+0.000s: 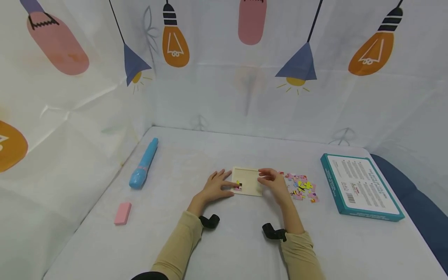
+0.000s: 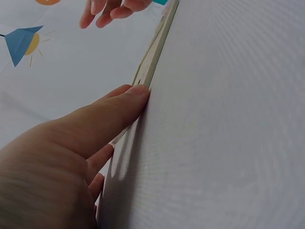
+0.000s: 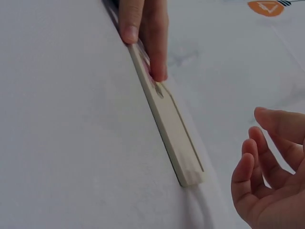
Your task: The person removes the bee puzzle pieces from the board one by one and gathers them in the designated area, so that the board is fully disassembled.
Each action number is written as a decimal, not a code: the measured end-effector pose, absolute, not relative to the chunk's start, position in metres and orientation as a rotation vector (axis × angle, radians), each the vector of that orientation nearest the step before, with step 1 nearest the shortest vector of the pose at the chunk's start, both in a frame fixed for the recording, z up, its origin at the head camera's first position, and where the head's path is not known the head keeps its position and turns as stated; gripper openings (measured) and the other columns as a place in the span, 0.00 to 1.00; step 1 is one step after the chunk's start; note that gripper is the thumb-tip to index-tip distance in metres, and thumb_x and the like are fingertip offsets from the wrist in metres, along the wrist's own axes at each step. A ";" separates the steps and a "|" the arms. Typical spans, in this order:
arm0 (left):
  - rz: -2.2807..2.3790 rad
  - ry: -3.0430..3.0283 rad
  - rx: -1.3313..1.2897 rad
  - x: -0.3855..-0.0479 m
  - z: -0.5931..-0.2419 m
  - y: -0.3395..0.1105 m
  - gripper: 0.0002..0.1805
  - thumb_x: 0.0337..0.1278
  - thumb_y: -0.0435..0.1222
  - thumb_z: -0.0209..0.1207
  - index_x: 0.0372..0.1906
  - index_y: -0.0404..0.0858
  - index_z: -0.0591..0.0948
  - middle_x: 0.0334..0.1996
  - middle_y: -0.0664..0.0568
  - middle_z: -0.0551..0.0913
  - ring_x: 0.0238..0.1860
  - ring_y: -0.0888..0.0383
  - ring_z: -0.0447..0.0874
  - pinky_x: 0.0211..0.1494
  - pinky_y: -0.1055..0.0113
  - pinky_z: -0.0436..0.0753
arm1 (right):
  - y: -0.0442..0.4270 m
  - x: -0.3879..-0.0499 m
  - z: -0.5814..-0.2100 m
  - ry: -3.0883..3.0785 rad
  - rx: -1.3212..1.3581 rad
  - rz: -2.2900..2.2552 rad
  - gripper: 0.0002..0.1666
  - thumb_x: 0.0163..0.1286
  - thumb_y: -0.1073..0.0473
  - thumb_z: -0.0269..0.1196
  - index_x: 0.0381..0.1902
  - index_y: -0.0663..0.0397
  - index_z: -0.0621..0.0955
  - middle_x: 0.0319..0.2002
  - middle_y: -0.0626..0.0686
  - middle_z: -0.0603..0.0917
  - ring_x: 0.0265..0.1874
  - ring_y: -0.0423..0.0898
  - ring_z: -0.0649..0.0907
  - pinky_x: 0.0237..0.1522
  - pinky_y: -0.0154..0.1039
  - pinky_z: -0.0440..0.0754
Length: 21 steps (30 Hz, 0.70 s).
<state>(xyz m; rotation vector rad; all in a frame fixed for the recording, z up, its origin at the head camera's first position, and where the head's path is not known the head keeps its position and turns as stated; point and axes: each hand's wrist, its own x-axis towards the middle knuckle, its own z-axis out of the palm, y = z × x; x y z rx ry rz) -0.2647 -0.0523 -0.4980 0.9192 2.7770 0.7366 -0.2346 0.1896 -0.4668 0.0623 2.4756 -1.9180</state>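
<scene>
A pale, shallow puzzle tray (image 1: 250, 182) lies on the white table between the two hands. A few small joined-looking jigsaw pieces (image 1: 239, 187), pink, yellow and black, sit in its near left corner. My left hand (image 1: 214, 189) has its fingers spread, the index finger pressing on those pieces. The left thumb (image 2: 136, 95) touches the tray's near edge. Over the tray's right side, my right hand (image 1: 275, 184) hovers with loosely bent fingers and nothing between them; the right wrist view shows it apart from the tray. Loose jigsaw pieces (image 1: 302, 186) lie just right of that hand.
A teal and white box (image 1: 364, 184) lies flat at the right. At the left are a light-blue, tapered case (image 1: 143, 165) and a pink block (image 1: 122, 214). Behind the table hangs a white curtain (image 1: 217, 97) printed with lamps. A dark-blue chair (image 1: 406, 182) stands past the right edge.
</scene>
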 end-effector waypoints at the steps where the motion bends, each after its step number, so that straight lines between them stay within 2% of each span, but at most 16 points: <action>1: 0.739 2.775 0.915 -0.265 -0.498 -0.052 0.20 0.53 0.51 0.60 0.53 0.55 0.80 0.69 0.48 0.60 0.71 0.46 0.47 0.71 0.49 0.43 | 0.186 -0.235 -0.468 2.479 0.050 -1.905 0.21 0.61 0.65 0.63 0.52 0.64 0.76 0.48 0.63 0.78 0.42 0.46 0.76 0.39 0.30 0.75; 6: 0.747 2.770 0.902 -0.264 -0.501 -0.052 0.23 0.53 0.52 0.60 0.56 0.56 0.78 0.69 0.49 0.60 0.72 0.47 0.47 0.71 0.50 0.43 | 0.170 -0.237 -0.476 2.524 -0.025 -1.812 0.19 0.60 0.66 0.64 0.50 0.62 0.78 0.45 0.61 0.80 0.41 0.49 0.78 0.37 0.33 0.76; 12: 0.744 2.772 0.905 -0.266 -0.500 -0.053 0.33 0.53 0.52 0.60 0.65 0.49 0.69 0.69 0.49 0.59 0.72 0.47 0.47 0.71 0.50 0.43 | 0.154 -0.239 -0.480 2.702 -0.168 -1.563 0.17 0.56 0.66 0.66 0.46 0.61 0.81 0.38 0.57 0.82 0.36 0.48 0.79 0.37 0.35 0.75; 16: 0.725 2.792 0.910 -0.266 -0.499 -0.053 0.39 0.52 0.51 0.61 0.68 0.42 0.64 0.69 0.49 0.60 0.71 0.47 0.48 0.71 0.50 0.44 | 0.146 -0.242 -0.482 2.842 -0.277 -1.303 0.21 0.51 0.65 0.68 0.46 0.61 0.81 0.35 0.56 0.80 0.31 0.47 0.76 0.34 0.39 0.72; 21: 0.685 2.811 0.918 -0.267 -0.499 -0.053 0.39 0.52 0.52 0.60 0.67 0.38 0.64 0.69 0.49 0.61 0.71 0.48 0.49 0.71 0.51 0.44 | 0.139 -0.242 -0.483 2.914 -0.279 -1.077 0.26 0.50 0.57 0.71 0.48 0.59 0.81 0.37 0.56 0.76 0.34 0.49 0.75 0.38 0.44 0.72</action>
